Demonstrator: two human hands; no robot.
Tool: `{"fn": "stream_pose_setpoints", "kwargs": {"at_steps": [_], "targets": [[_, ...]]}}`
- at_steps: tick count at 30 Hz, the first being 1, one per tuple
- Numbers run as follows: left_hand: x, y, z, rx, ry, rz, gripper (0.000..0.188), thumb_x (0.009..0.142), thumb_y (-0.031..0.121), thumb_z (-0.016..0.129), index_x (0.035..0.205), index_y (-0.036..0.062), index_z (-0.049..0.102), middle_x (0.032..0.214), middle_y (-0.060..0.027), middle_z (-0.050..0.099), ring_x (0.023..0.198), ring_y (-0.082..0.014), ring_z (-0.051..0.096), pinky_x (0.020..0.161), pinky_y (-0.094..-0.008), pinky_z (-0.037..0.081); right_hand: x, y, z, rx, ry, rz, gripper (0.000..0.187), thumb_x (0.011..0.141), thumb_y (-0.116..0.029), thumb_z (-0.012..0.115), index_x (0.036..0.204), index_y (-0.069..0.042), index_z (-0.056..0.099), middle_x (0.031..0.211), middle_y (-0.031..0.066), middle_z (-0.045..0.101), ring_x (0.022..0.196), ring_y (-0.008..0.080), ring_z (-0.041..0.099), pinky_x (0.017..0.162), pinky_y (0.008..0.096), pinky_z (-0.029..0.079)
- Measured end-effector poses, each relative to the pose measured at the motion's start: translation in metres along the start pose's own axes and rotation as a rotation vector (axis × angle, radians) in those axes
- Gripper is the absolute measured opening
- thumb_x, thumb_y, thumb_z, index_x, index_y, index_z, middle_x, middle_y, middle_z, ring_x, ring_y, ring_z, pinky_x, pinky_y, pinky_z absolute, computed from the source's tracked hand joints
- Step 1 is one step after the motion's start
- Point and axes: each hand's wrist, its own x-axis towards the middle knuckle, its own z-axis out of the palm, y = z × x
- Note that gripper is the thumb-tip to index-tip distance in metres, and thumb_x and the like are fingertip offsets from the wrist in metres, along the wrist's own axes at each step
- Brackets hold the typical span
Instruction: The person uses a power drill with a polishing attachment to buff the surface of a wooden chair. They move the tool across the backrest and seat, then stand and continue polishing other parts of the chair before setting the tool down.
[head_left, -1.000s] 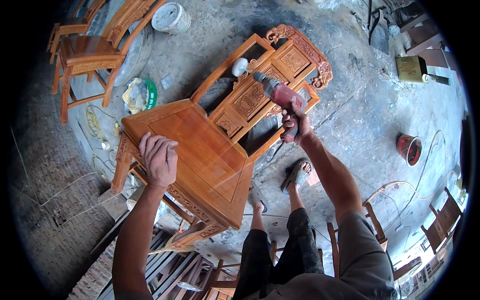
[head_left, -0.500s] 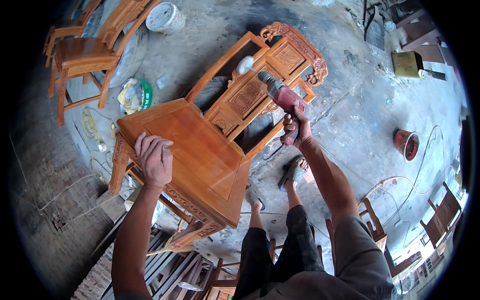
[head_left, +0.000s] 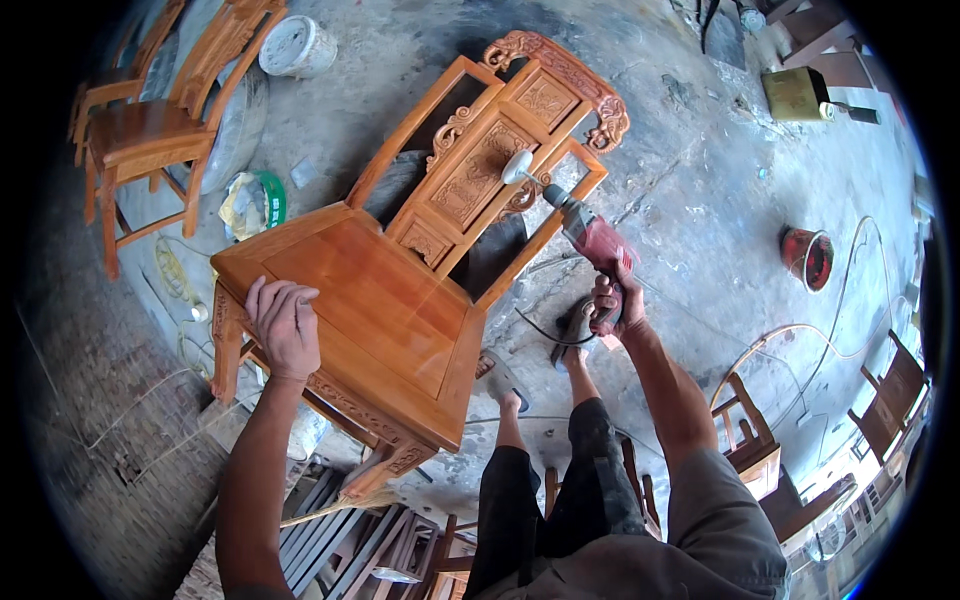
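My right hand (head_left: 619, 302) is wrapped round the rear grip of a red and grey power drill (head_left: 603, 242). A pale round buffing pad (head_left: 516, 167) on its spindle is over the right side of the carved backrest (head_left: 489, 168); whether it touches the wood I cannot tell. The drill belongs to the space beside an orange-brown wooden chair, whose back points away from me. My left hand (head_left: 287, 326) rests at the front edge of the chair's seat (head_left: 370, 300), fingers loosely bent over the top and nothing held. A dark cord loops below the drill.
Another wooden chair (head_left: 150, 130) stands at far left, near a white bucket (head_left: 298, 47) and a green-rimmed tub (head_left: 268, 200). To the right are a red bucket (head_left: 807, 260), an olive can (head_left: 797, 95) and a hose (head_left: 760, 345). More chairs (head_left: 750, 440) stand behind my right arm.
The drill and its pad have moved right and nearer, from the left side of the backrest toward its right side. My left hand stays at the seat edge. The whole view has shifted slightly.
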Motion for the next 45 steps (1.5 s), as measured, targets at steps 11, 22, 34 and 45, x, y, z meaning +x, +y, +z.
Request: {"fn": "stream_pose_setpoints", "kwargs": {"at_steps": [11,22,34,45], "targets": [[-0.001,0.001,0.001,0.04,-0.013,0.01,0.029,0.098,0.017,0.042,0.091,0.0054,0.067,0.092,-0.0089,0.067,0.101,-0.0283,0.06,0.112,-0.0484,0.031,-0.009,0.0,-0.017,0.089,-0.005,-0.089,0.033,0.096,-0.037,0.067,0.107,-0.006,0.059,0.081,0.0059,0.06,0.059,0.0097,0.051,0.044,0.02,0.042],[-0.001,-0.002,0.002,0.034,-0.016,0.032,0.026,0.096,0.016,0.044,0.09,0.0058,0.067,0.09,-0.0092,0.066,0.1,-0.0282,0.059,0.112,-0.0488,0.031,-0.024,-0.006,-0.02,0.014,0.028,-0.068,0.037,0.097,-0.044,0.064,0.098,-0.008,0.058,0.074,0.0015,0.057,0.053,0.009,0.049,0.047,0.0232,0.043],[-0.001,-0.002,0.001,0.054,-0.03,0.028,0.025,0.096,0.016,0.044,0.089,0.0059,0.066,0.09,-0.0091,0.065,0.1,-0.0284,0.059,0.112,-0.0492,0.031,-0.033,0.004,-0.033,0.01,0.062,-0.009,0.032,0.098,-0.039,0.064,0.105,-0.008,0.057,0.079,0.006,0.06,0.058,0.0103,0.05,0.042,0.0199,0.039],[-0.001,-0.002,0.001,0.058,-0.044,0.032,0.026,0.097,0.016,0.043,0.091,0.0052,0.066,0.091,-0.0091,0.066,0.102,-0.0285,0.059,0.112,-0.0494,0.03,-0.034,0.024,-0.031,0.02,-0.003,0.06,0.032,0.099,-0.036,0.063,0.107,-0.006,0.058,0.082,0.0053,0.058,0.061,0.0098,0.05,0.043,0.0192,0.041]]}}
